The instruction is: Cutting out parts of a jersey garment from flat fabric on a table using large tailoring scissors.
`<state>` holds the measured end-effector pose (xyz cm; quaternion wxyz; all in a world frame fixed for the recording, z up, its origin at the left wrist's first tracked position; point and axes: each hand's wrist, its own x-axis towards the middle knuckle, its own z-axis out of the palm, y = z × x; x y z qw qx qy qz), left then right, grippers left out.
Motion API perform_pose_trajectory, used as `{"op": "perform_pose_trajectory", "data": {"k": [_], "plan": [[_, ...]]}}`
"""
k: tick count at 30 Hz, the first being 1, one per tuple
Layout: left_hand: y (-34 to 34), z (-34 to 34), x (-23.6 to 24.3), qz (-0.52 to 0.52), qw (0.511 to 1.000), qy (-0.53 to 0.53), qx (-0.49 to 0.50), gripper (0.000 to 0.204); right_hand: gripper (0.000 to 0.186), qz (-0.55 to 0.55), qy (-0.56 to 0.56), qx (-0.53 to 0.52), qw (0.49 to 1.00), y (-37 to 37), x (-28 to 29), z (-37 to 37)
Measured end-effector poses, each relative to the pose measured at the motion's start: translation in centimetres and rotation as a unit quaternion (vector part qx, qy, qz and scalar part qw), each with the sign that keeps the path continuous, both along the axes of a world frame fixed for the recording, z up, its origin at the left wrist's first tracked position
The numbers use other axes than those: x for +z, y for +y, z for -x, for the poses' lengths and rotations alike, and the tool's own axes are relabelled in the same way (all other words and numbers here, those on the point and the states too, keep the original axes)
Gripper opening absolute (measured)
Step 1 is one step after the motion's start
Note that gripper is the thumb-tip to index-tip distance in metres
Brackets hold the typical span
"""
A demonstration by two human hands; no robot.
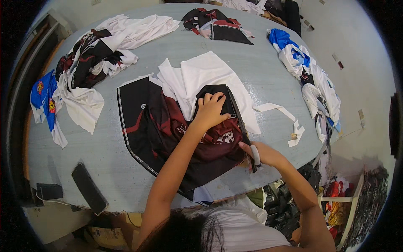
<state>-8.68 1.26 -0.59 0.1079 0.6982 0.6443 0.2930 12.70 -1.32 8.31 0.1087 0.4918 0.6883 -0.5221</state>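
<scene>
A black and maroon printed fabric piece (140, 126), with a pale lettered edge strip, lies rumpled on the table in front of me. White fabric (210, 69) sticks out from beneath it on the far side. My left hand (211, 111) presses down on a folded black part, its fingers spread. At the right edge of the cloth, my right hand (266, 154) is closed around what look like scissors, with a pale wrapped handle (255, 155). Their blades are hard to tell from the dark cloth edge.
On the grey table (155, 71) lie a mixed cloth pile (90, 54) at left, a dark red-black bundle (220, 27) at the back, and white-blue cloth (312, 75) at right. A white strip (285, 111) curls nearby. A black phone-like slab (89, 188) rests near the front left edge.
</scene>
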Motion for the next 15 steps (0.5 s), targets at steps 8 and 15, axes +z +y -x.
{"op": "perform_pose_trajectory", "data": {"k": [8,15], "plan": [[0.1,0.0,-0.1,0.002,1.000,-0.001,-0.002,0.068,0.056,-0.085,0.015,0.044,0.995,0.5,-1.1,0.0],[0.1,0.0,-0.3,-0.012,1.000,-0.002,-0.003,0.067,0.063,-0.002,-0.038,0.024,0.999,1.7,-0.8,0.3]]}}
